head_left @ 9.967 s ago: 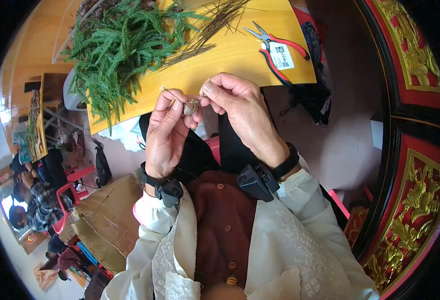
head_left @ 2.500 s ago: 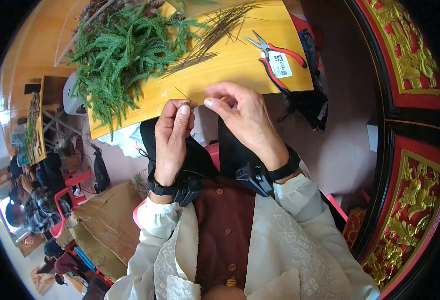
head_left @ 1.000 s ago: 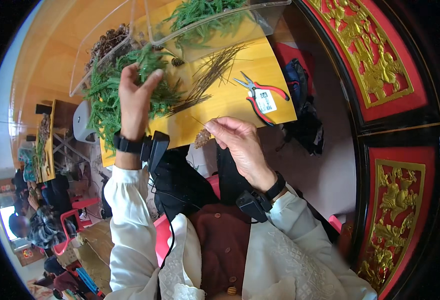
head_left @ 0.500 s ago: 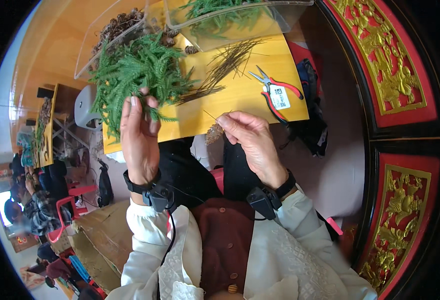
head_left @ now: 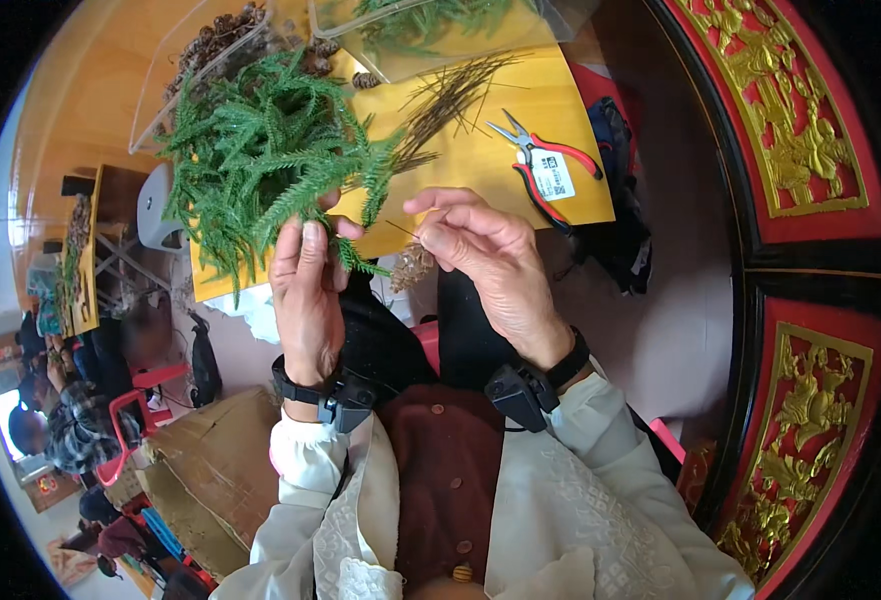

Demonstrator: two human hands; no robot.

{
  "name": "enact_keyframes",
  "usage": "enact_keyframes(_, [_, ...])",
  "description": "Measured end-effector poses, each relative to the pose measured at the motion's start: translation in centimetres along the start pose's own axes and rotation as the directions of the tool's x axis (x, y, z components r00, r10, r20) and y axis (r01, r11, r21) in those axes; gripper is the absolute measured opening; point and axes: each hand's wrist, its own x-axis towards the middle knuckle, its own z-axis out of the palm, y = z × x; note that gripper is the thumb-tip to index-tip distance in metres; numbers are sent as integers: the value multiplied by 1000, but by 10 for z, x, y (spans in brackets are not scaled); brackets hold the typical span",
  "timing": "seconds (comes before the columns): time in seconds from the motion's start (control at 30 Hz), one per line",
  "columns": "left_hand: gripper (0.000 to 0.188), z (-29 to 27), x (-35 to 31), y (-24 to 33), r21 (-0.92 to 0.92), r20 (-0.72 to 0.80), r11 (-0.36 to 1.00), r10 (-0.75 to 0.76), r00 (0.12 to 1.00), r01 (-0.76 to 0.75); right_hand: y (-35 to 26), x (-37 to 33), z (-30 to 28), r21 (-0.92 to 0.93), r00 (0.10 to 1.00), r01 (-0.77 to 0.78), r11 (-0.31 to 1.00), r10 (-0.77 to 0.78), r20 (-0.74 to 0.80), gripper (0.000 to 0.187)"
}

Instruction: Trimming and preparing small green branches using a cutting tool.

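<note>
My left hand (head_left: 308, 300) is closed on a green artificial fir sprig (head_left: 357, 258) at the front edge of the yellow table, beside a heap of similar sprigs (head_left: 235, 150). Some foliage stands up past its fingertips and overlaps the heap. Close by on the right, my right hand (head_left: 500, 265) pinches a thin brown wire (head_left: 401, 230) between thumb and fingers. A small, light brown pine cone (head_left: 412, 268) hangs just under those fingers; how the wire joins it is hidden. The two hands are a short gap apart.
Red-and-black pliers (head_left: 560, 150) lie over a white label on the yellow table (head_left: 585, 195), right of loose brown wires (head_left: 450, 110). Behind stand clear bins, one with pine cones (head_left: 210, 50), another with greenery (head_left: 430, 30). A carved red-and-gold panel (head_left: 780, 110) rises at right.
My left hand has moved right from the heap, toward my right hand, drawing a sprig with it. My right hand has shifted slightly left, still with the wire and pine cone.
</note>
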Motion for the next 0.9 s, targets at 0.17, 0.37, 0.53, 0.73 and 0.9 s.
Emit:
enact_keyframes(0.17, [25, -2, 2, -15, 209, -36, 977, 48, 998, -39, 2, 3, -7, -166, 982, 186, 968, -180, 55, 7])
enact_keyframes(0.37, [27, -4, 0, -15, 282, 24, 959, -21, 999, 13, 2, 4, -8, -458, 958, 286, 842, -240, 157, 5])
enact_keyframes(0.53, [36, -12, 5, -16, -41, -1, 997, -58, 998, 58, 18, 6, -11, -311, 960, 263, 913, -280, -12, 5])
enact_keyframes(0.73, [40, -36, 5, -22, -241, 62, 960, -129, 990, 141, 24, 4, -6, -50, 988, 66, 997, -72, -134, 9])
enact_keyframes(0.9, [32, -32, 2, -25, -173, -87, 966, -211, 974, 194, 29, 2, -6, -100, 989, 65, 993, -77, -125, 8])
